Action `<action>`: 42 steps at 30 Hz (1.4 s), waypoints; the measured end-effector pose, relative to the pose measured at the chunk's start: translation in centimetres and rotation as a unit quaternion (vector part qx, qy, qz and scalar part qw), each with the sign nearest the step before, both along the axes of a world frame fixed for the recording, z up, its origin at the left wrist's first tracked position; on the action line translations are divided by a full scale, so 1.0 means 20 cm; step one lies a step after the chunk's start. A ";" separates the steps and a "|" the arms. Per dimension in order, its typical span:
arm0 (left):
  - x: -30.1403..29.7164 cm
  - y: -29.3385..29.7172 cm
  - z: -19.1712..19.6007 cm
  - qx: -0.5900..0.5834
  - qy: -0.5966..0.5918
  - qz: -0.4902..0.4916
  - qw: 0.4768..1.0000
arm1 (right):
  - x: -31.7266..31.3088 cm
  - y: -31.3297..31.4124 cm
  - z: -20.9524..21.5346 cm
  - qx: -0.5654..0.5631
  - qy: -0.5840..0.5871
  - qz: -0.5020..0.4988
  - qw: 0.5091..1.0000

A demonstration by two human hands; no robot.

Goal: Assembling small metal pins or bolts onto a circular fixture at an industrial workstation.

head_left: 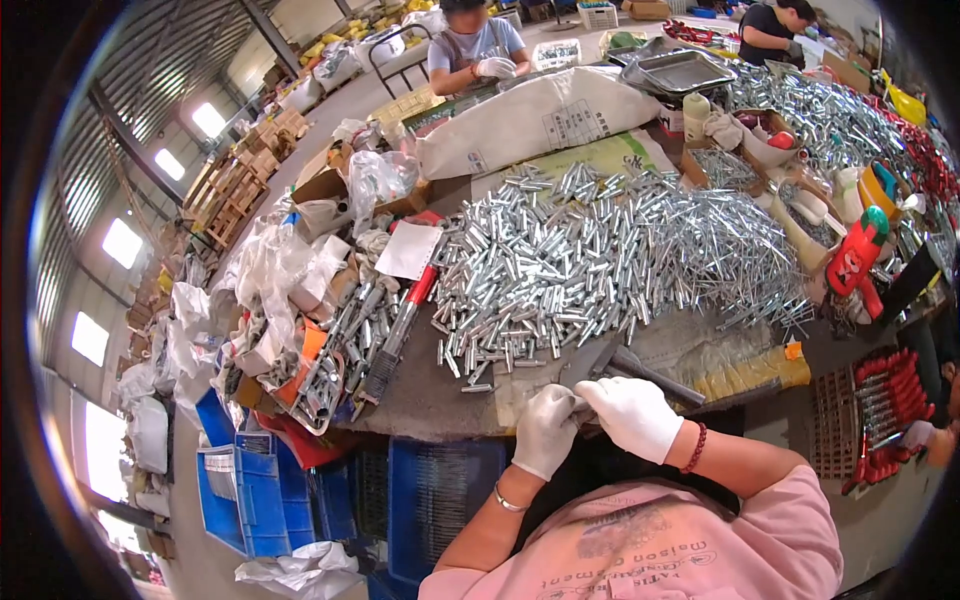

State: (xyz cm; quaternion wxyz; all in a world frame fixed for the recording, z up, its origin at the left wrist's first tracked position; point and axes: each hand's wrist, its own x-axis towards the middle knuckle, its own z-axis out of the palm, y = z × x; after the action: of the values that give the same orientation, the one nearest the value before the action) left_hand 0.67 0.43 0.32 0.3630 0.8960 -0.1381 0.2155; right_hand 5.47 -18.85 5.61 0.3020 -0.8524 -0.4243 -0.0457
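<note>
My left hand (547, 434) and my right hand (634, 416), both in white gloves, meet at the table's near edge with fingertips pinched together. What they hold between them is too small and covered to make out. Just beyond my fingers lies a hammer (660, 376), its dark handle slanting toward my right wrist. A broad heap of silvery metal sleeves (560, 265) covers the table ahead of my hands. On its right side the heap turns into thin metal pins or nails (745, 255).
To the left lie metal tools with a red handle (424, 285) and plastic bags (265, 270). Blue crates (440, 500) stand below the table edge. A red bottle (852, 255) stands right, above a crate of red-handled tools (890, 400). Two people (475, 50) work across the table.
</note>
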 end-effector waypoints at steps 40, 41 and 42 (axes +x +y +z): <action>-0.02 -0.01 0.00 0.055 0.006 0.012 0.998 | -0.01 -0.35 -0.03 0.073 0.034 -0.100 0.992; -0.01 -0.02 0.04 0.033 0.017 0.009 0.999 | -0.05 -0.37 0.03 0.019 0.073 -0.102 0.992; -0.01 -0.01 0.05 0.013 0.022 0.003 1.000 | -0.06 -0.38 0.03 0.007 0.050 -0.091 0.995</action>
State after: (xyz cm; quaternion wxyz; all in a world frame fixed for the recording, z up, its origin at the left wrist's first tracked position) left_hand 0.48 0.13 1.41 0.3541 0.9054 -0.1303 0.1948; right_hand 4.20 -26.42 6.24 0.3229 -0.8867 -0.3293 -0.0333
